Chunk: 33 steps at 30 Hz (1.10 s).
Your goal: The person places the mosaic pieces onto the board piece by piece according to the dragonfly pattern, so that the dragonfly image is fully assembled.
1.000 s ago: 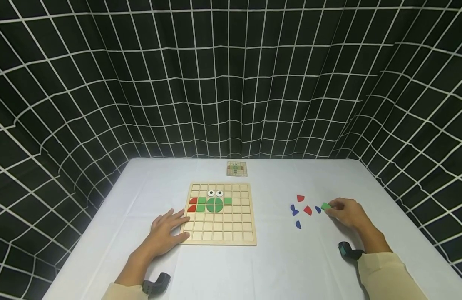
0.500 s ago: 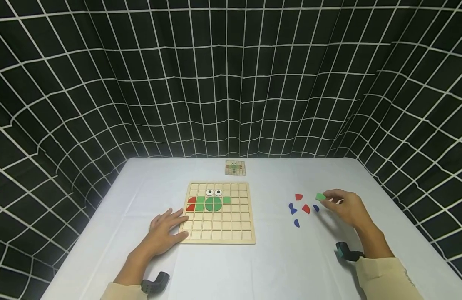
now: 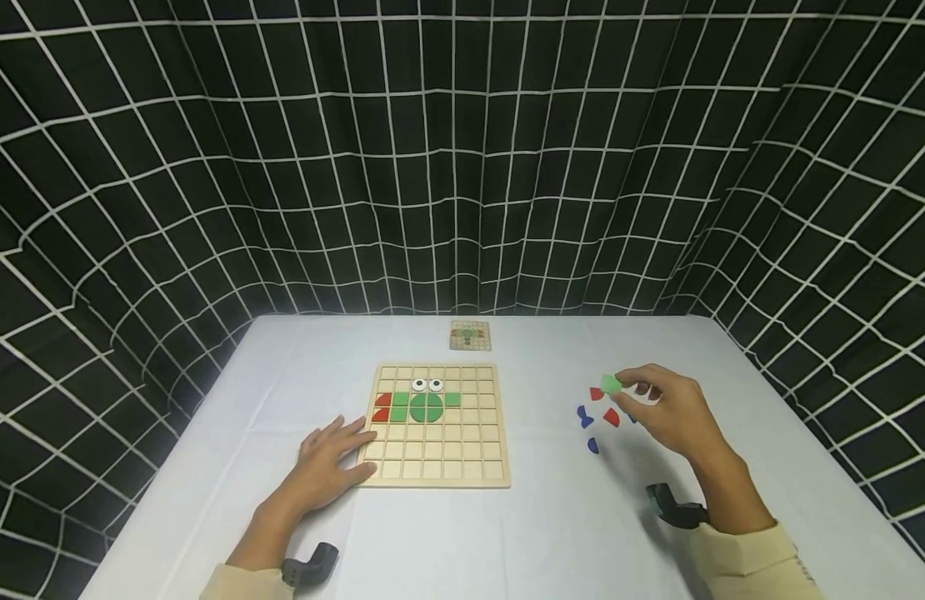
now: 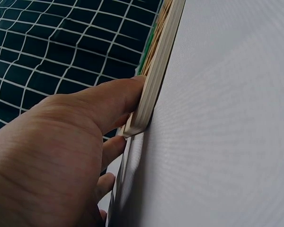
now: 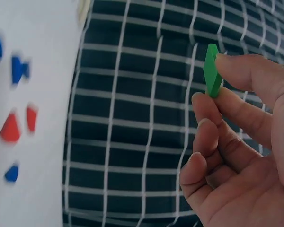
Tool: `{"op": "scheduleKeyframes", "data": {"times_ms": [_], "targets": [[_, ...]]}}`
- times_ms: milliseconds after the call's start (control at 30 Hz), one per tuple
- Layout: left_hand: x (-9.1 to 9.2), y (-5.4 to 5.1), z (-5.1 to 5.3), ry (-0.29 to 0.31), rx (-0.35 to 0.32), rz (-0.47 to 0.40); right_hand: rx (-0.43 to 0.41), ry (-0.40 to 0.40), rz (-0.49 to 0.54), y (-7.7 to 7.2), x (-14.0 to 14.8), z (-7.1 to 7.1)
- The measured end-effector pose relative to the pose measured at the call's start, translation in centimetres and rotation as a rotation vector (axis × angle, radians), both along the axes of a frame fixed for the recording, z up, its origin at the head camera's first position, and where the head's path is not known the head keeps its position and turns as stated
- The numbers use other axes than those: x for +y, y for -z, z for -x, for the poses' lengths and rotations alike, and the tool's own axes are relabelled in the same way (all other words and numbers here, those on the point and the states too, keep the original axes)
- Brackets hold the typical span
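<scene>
My right hand [image 3: 668, 410] pinches a green square tile [image 3: 611, 384] between thumb and index finger, lifted over the white table. In the right wrist view the tile [image 5: 212, 71] is seen nearly edge-on, the other fingers curled below. My left hand [image 3: 331, 462] rests at the left edge of a wooden grid board [image 3: 462, 454], fingers spread. Its thumb lies on the board's edge [image 4: 156, 71] in the left wrist view. Set in the board are two white eye pieces [image 3: 427, 385], a green circle of quarter pieces [image 3: 426, 407], green squares [image 3: 400, 407] and red quarter pieces [image 3: 382, 407].
Loose red pieces [image 3: 612, 417] and several blue pieces [image 3: 593, 446] lie on the table [image 3: 560, 533] under and beside my right hand. A small pattern card [image 3: 470, 335] lies behind the board. A black curtain with white grid lines [image 3: 462, 167] surrounds the table.
My right hand has lifted the green tile off the table and carried it left and away from me, over the loose pieces. My left hand has stayed on the board.
</scene>
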<state>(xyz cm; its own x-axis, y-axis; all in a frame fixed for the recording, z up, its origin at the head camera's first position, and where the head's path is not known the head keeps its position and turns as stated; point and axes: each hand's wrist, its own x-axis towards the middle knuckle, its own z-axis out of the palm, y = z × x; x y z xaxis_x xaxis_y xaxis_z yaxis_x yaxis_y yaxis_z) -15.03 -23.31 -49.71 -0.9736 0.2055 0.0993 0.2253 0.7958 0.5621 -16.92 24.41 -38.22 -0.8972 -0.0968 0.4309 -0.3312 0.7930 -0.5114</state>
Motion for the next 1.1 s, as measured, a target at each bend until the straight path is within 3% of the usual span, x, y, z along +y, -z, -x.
{"op": "scheduleKeyframes", "data": {"times_ms": [200, 467, 733, 1100], "targets": [[0.0, 0.2, 0.1, -0.001, -0.008, 0.007, 0.123, -0.096, 0.054, -0.5, -2.4, 0.0], [0.1, 0.1, 0.1, 0.008, -0.011, 0.004, 0.156, -0.159, 0.096, -0.3, -5.3, 0.4], [0.1, 0.1, 0.2, 0.014, -0.003, 0.008, 0.129, -0.227, 0.154, 0.0, -8.6, 1.2], [-0.1, 0.0, 0.0, 0.01, 0.005, 0.006, -0.037, -0.256, 0.192, 1.8, -13.3, 2.8]]}}
